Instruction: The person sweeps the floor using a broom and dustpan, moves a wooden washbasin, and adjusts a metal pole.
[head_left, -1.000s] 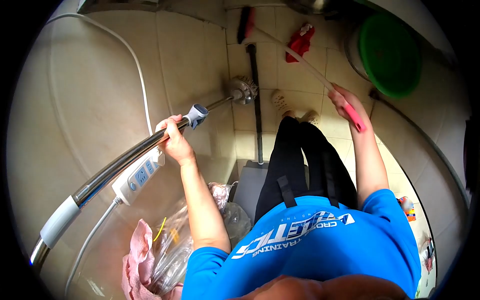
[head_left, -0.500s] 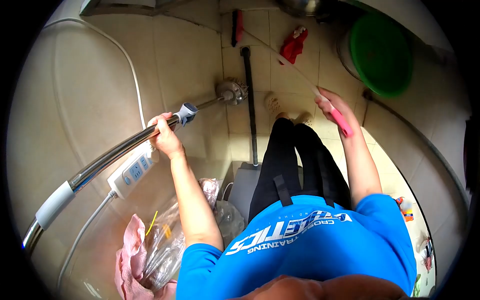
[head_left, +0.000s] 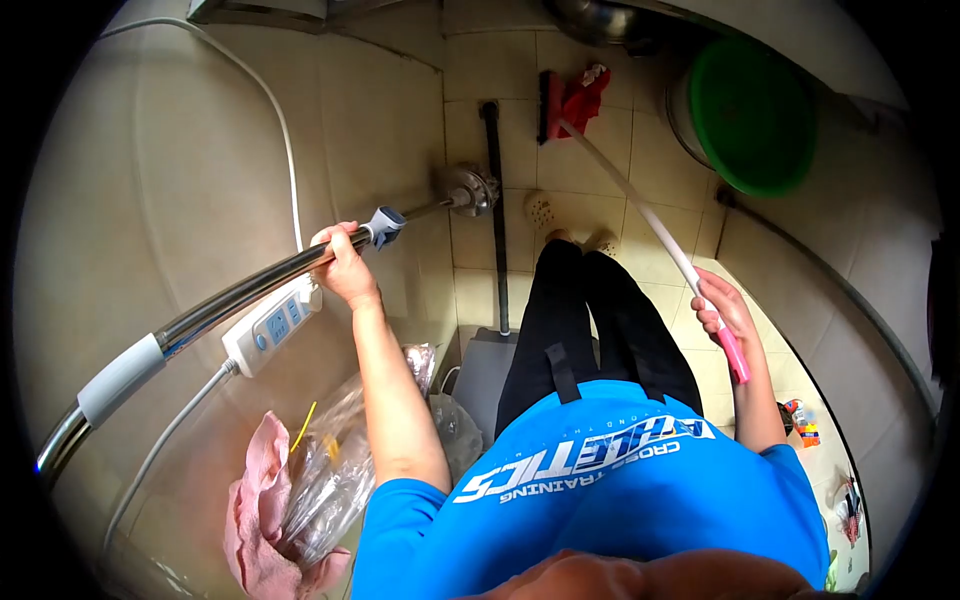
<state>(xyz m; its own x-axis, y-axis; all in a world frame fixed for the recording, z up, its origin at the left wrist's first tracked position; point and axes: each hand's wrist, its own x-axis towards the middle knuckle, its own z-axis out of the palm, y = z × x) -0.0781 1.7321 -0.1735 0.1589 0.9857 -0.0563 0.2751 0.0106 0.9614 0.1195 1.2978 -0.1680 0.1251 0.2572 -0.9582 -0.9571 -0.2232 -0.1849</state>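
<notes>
My left hand (head_left: 345, 262) is closed around the shiny metal pole of what looks like a spin mop (head_left: 255, 288), with a grey clip above the grip. Its round metal head (head_left: 470, 190) is at the far end, by a black pipe. My right hand (head_left: 724, 303) grips a broom (head_left: 650, 218) by its white handle and pink end. The broom's red and black head (head_left: 550, 107) is on the tiled floor, against or overlapping a red cloth (head_left: 585, 100); I cannot tell if they touch.
A green basin (head_left: 755, 118) stands at the far right, near a dark hose (head_left: 840, 270). On the left are a white power strip (head_left: 272, 327) with its cable, clear plastic bags (head_left: 335, 490) and a pink towel (head_left: 262, 520). The black pipe (head_left: 498, 230) runs along the floor.
My right hand has moved right and closer to my body. The broom head has swept right, from the wall side to the red cloth. My left hand has stayed nearly in place on the pole.
</notes>
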